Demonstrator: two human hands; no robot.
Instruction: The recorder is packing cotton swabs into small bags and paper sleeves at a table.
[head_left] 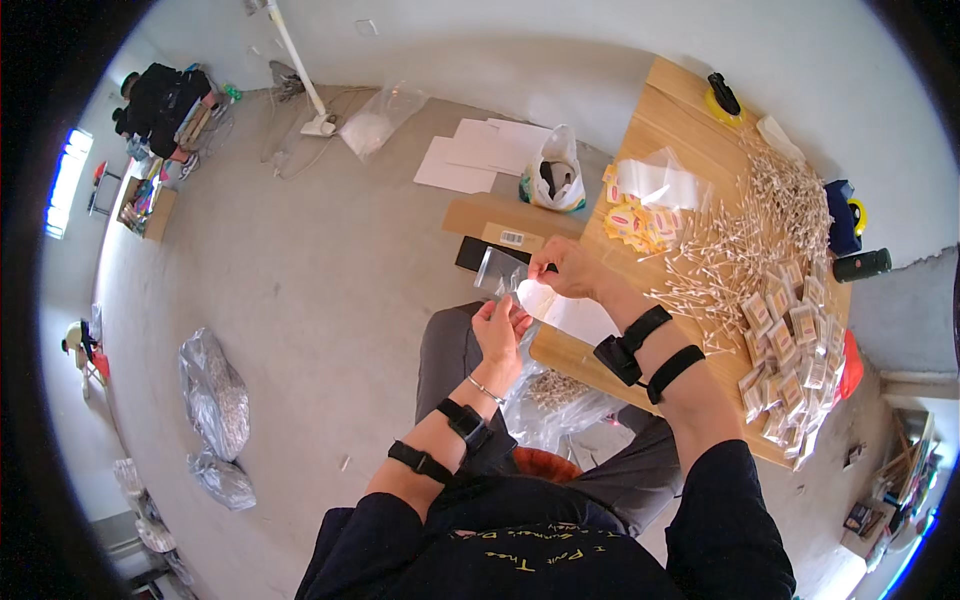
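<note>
My left hand (498, 332) is closed in a pinch at the lower edge of a small clear plastic bag (497, 270). At the bag's right side, my right hand (566, 270) pinches its edge between thumb and fingers. Both hands are just off the table's left corner. Beneath my right hand lies a white sheet (580, 318), partly covered by that hand. Many cotton swabs (705, 275) are spread over the wooden table (640, 130). Small packed boxes of swabs (785, 345) are heaped at the table's right side.
Yellow printed cards (640, 225) and clear bags (660, 185) lie at the table's left edge. Tape (722, 103) sits at its far end, a dark cylinder (862, 265) at right. A cardboard box (500, 218) and white carrier bag (556, 172) stand beyond my hands. Another person (165, 105) crouches far left.
</note>
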